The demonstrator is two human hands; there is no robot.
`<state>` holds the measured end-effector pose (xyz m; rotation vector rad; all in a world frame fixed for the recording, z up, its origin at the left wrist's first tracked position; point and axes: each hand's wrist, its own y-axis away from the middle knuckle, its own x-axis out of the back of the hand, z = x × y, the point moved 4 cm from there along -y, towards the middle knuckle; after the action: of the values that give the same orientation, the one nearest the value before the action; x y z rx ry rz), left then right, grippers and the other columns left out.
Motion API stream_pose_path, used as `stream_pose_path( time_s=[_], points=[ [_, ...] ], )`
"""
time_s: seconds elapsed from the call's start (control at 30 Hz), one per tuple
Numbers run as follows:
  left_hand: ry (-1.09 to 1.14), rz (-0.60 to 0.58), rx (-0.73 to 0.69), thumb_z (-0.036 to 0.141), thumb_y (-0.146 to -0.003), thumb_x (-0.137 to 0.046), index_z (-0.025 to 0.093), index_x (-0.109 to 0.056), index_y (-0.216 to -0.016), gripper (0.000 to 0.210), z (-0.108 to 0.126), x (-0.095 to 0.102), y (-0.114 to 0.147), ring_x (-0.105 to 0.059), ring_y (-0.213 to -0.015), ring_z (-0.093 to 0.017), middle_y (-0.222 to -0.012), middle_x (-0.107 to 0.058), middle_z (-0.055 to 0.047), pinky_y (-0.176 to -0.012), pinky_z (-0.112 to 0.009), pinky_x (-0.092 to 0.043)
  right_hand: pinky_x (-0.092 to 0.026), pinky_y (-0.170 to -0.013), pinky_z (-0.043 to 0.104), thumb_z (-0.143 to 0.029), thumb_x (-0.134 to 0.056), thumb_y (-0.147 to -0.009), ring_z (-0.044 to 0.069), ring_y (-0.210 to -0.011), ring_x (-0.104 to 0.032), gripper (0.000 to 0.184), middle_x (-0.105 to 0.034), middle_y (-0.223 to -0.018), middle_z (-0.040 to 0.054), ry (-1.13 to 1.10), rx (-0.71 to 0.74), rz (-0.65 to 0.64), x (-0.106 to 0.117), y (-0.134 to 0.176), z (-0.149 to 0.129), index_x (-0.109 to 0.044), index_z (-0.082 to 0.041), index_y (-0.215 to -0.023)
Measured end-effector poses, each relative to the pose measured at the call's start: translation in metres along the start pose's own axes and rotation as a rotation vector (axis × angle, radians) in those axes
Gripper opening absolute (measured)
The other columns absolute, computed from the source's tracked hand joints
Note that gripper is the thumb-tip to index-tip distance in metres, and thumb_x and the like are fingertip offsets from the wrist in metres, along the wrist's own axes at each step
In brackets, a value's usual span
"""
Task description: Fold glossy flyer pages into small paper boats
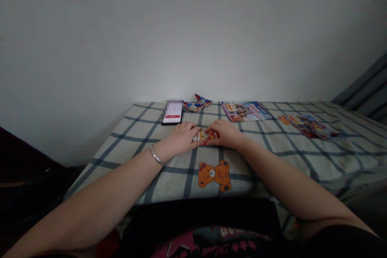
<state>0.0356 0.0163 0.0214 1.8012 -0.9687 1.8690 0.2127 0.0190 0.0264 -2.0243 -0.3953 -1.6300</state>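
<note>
On the checked cloth, a small red and yellow printed packet (pixel 207 136) lies low between my two hands. My left hand (pixel 184 136) grips its left end, thumb along the near side and fingers over the far side. The right end is in my right hand (pixel 227 134), with its fingers bent over it. Both hands cover part of the packet, and I cannot make out its exact kind. A silver bracelet (pixel 156 155) circles my left wrist.
Beyond my left hand lies a phone (pixel 173 113) with a lit screen, beside a folded blue and red wrapper (pixel 198 105). Two colourful printed booklets, one at the back (pixel 246 111) and one farther right (pixel 311 125), rest on the checked cloth (pixel 175 185). A wall (pixel 193 48) stands behind.
</note>
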Motion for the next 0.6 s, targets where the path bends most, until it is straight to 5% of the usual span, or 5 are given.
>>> stream_pose_path(
  time_s=[0.17,0.47,0.6],
  points=[
    [-0.003,0.023,-0.019,0.05,-0.09,-0.058,0.016,-0.053,-0.132,0.053,-0.005,0.0,0.001,-0.054,-0.11,-0.027,-0.12,-0.057,-0.012,-0.095,-0.037,-0.043,-0.047,-0.09,0.037,-0.048,-0.077,-0.075,0.026,-0.101,-0.06,0.045,-0.066,-0.107,0.0091,-0.03,-0.061,-0.024,0.004,0.005,0.017,-0.069,-0.022,-0.111],
    [0.115,0.068,-0.022,0.048,-0.084,-0.067,0.015,-0.053,-0.131,0.059,-0.009,0.002,-0.001,-0.055,-0.105,-0.027,-0.114,-0.056,-0.012,-0.092,-0.039,-0.046,-0.044,-0.1,0.043,-0.04,-0.076,-0.077,0.027,-0.11,-0.058,0.044,-0.065,-0.116,0.0131,-0.027,0.037,0.058,0.007,0.007,0.021,-0.07,-0.018,-0.115],
    [0.203,0.152,-0.03,0.043,-0.079,-0.074,0.018,-0.052,-0.13,0.061,-0.009,0.004,-0.003,-0.055,-0.105,-0.026,-0.116,-0.054,-0.01,-0.093,-0.04,-0.048,-0.044,-0.097,0.042,-0.032,-0.07,-0.084,0.025,-0.105,-0.06,0.025,-0.068,-0.109,0.0107,-0.016,0.024,0.102,0.01,0.006,0.018,-0.071,-0.018,-0.105]
  ],
)
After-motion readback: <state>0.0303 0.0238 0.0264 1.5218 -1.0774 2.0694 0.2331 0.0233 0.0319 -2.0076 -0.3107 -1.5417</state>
